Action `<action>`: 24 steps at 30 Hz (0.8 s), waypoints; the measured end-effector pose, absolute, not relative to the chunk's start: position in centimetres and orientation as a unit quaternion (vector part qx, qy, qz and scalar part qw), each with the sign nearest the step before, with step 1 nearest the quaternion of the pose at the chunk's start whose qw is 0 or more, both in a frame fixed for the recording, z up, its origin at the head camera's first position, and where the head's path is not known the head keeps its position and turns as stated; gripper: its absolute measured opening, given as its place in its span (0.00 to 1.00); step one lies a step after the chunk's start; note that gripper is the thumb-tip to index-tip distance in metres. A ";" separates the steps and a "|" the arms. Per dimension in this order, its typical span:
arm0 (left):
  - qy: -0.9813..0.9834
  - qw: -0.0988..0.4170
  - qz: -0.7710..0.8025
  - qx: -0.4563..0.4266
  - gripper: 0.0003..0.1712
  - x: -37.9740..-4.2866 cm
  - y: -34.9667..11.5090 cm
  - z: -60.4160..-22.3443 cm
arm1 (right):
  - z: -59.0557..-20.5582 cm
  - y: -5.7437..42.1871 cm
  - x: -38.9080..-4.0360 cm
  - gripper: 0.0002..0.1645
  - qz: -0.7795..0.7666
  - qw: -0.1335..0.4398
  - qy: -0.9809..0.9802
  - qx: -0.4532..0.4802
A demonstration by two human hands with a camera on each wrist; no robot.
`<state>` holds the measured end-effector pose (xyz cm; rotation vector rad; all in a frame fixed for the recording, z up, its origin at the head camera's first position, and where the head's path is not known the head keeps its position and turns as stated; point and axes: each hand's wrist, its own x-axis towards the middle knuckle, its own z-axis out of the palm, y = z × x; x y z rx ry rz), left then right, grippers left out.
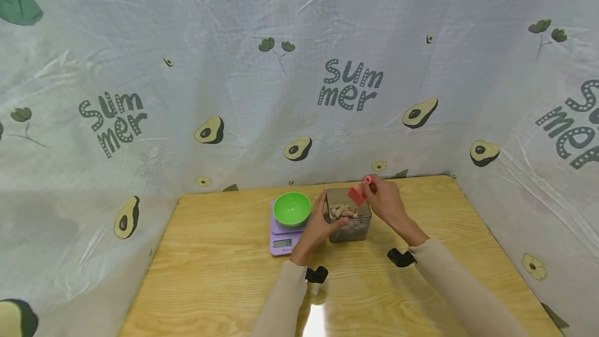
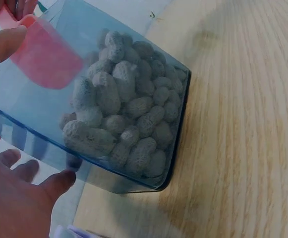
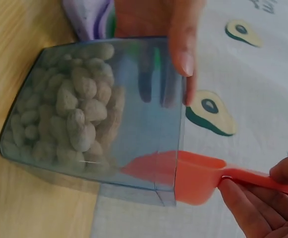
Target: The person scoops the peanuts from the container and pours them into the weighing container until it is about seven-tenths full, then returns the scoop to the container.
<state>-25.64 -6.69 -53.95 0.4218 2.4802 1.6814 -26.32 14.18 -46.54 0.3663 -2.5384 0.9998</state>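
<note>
Unshelled peanuts [image 2: 109, 91] lie in a clear plastic container [image 1: 349, 230] on the table. My left hand [image 1: 321, 225] holds this container at its left side, thumb along the near rim and fingers against the outer wall. My right hand [image 1: 386, 202] grips the handle of a pink scoop [image 3: 198, 181] above the container's right part. The scoop's bowl dips inside the walls, its front edge near the peanuts. Left of the container, a green bowl [image 1: 292, 209] sits on a purple kitchen scale [image 1: 276, 233], partly behind my left hand.
The wooden table [image 1: 210, 269] reaches back to a hanging cloth [image 1: 252, 160] printed with avocados and lettering, which also covers both sides. The scale's display [image 1: 283, 243] shows 19. A black strap mount [image 1: 317, 274] sits at my left wrist, another [image 1: 401, 257] at my right.
</note>
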 end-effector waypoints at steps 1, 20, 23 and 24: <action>0.817 0.059 0.557 0.139 0.64 -25.6 -6.7 -54.0 | -46.5 14.0 -26.4 0.11 0.342 0.193 -0.909 0.137; 0.811 0.050 0.563 0.149 0.59 -25.8 -6.9 -54.2 | -48.3 12.3 -28.1 0.11 0.237 0.173 -0.938 0.187; 0.817 0.047 0.555 0.151 0.60 -25.8 -6.8 -54.2 | -48.1 12.6 -28.2 0.12 0.259 0.169 -0.937 0.163; 0.820 0.047 0.550 0.152 0.60 -25.8 -6.8 -54.2 | -48.0 12.6 -28.2 0.12 0.267 0.169 -0.935 0.158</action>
